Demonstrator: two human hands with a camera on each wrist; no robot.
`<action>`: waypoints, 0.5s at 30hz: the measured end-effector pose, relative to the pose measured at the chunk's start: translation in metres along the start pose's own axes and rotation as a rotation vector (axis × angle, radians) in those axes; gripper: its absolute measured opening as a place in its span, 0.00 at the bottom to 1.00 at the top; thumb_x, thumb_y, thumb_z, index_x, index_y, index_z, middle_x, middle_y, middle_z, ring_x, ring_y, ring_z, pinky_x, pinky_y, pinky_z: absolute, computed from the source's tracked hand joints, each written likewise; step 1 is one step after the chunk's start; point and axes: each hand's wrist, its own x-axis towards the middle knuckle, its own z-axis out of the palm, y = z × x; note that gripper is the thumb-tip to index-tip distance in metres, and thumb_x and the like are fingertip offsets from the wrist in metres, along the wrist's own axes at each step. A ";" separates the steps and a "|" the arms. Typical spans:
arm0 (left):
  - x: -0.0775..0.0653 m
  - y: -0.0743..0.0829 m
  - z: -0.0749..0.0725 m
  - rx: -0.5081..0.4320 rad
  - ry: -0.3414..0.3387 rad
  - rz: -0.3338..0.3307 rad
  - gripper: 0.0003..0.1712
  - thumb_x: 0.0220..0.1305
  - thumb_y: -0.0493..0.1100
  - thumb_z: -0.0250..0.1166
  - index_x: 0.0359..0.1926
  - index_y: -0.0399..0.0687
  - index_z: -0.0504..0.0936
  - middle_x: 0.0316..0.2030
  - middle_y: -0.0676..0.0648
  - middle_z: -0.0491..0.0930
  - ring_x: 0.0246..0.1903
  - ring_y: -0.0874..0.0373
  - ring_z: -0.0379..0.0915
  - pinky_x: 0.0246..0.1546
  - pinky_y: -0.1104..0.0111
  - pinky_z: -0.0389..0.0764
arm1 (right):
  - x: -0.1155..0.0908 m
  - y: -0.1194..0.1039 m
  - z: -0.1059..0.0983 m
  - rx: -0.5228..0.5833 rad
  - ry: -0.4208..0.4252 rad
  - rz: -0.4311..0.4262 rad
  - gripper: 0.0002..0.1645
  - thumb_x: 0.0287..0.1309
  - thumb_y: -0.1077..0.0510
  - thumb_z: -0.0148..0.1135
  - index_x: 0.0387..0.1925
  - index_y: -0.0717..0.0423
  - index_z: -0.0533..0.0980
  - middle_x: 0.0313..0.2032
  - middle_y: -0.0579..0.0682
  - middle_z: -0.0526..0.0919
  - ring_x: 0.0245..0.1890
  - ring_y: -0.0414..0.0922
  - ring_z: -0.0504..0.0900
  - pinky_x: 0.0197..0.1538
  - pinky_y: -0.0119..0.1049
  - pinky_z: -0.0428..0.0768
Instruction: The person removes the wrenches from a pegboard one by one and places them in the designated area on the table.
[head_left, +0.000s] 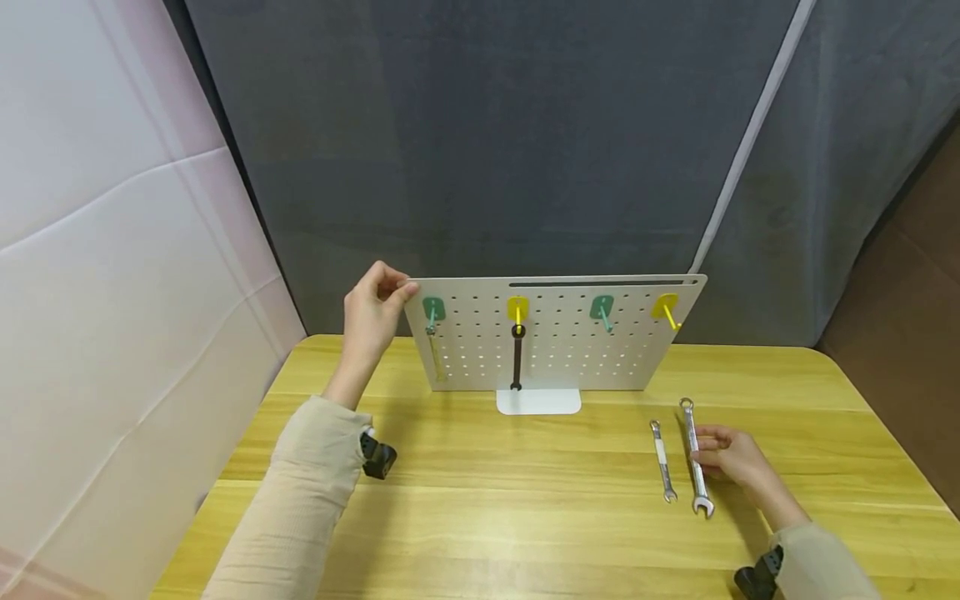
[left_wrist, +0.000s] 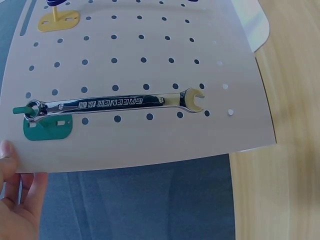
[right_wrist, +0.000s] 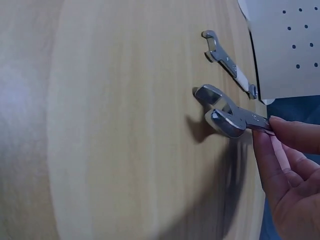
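Pinching the larger wrench (head_left: 693, 458), the right grip (head_left: 732, 457) is narrow over the bench (head_left: 495, 508), near a smaller wrench (head_left: 663, 462) lying there; the left grip (head_left: 372, 312) holds the pegboard (head_left: 558, 367) by its upper left corner, and a chrome wrench (left_wrist: 115, 103) and a dark wrench (head_left: 517, 362) hang from its hooks (head_left: 517, 306)

A pegboard (head_left: 555, 362) stands on a base plate (head_left: 538, 403) at the far side of a table (head_left: 487, 508), with a fabric backdrop (head_left: 525, 150) behind. Four hooks (head_left: 602, 305) run along its upper part. One hanging combination wrench (left_wrist: 115, 103) is on the leftmost hook; a second hanging wrench (head_left: 517, 362) is on the next. The left hand (head_left: 372, 312) is at the board's upper left corner. Nearer, toward the right, a smaller wrench (head_left: 662, 462) lies on the table; right of it, a larger combination wrench (head_left: 695, 462) is in the right hand (head_left: 733, 458).
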 end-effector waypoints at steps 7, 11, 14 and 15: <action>0.000 0.000 0.000 -0.006 -0.006 0.002 0.10 0.62 0.39 0.64 0.40 0.36 0.76 0.38 0.38 0.81 0.33 0.58 0.70 0.32 0.82 0.67 | 0.002 0.003 0.002 -0.023 -0.012 -0.005 0.34 0.59 0.71 0.57 0.62 0.83 0.55 0.31 0.44 0.80 0.30 0.33 0.79 0.38 0.29 0.82; 0.001 0.000 0.000 -0.005 -0.007 -0.003 0.10 0.62 0.39 0.64 0.40 0.36 0.76 0.38 0.38 0.81 0.34 0.58 0.70 0.33 0.81 0.67 | 0.002 0.003 0.005 -0.046 -0.005 -0.007 0.33 0.59 0.71 0.56 0.61 0.83 0.56 0.33 0.47 0.81 0.30 0.34 0.79 0.38 0.30 0.82; 0.001 0.000 0.000 -0.005 -0.006 -0.004 0.10 0.62 0.39 0.64 0.39 0.36 0.76 0.38 0.38 0.81 0.34 0.58 0.70 0.33 0.82 0.68 | 0.003 0.004 0.007 -0.058 0.003 0.004 0.32 0.59 0.72 0.56 0.61 0.83 0.57 0.33 0.48 0.81 0.30 0.34 0.79 0.38 0.31 0.83; 0.001 -0.001 0.000 -0.004 -0.005 -0.002 0.10 0.62 0.39 0.64 0.39 0.36 0.76 0.38 0.38 0.81 0.34 0.59 0.70 0.33 0.82 0.68 | 0.003 0.004 0.008 -0.059 0.005 0.007 0.32 0.59 0.72 0.56 0.61 0.83 0.57 0.33 0.48 0.81 0.30 0.34 0.80 0.38 0.32 0.83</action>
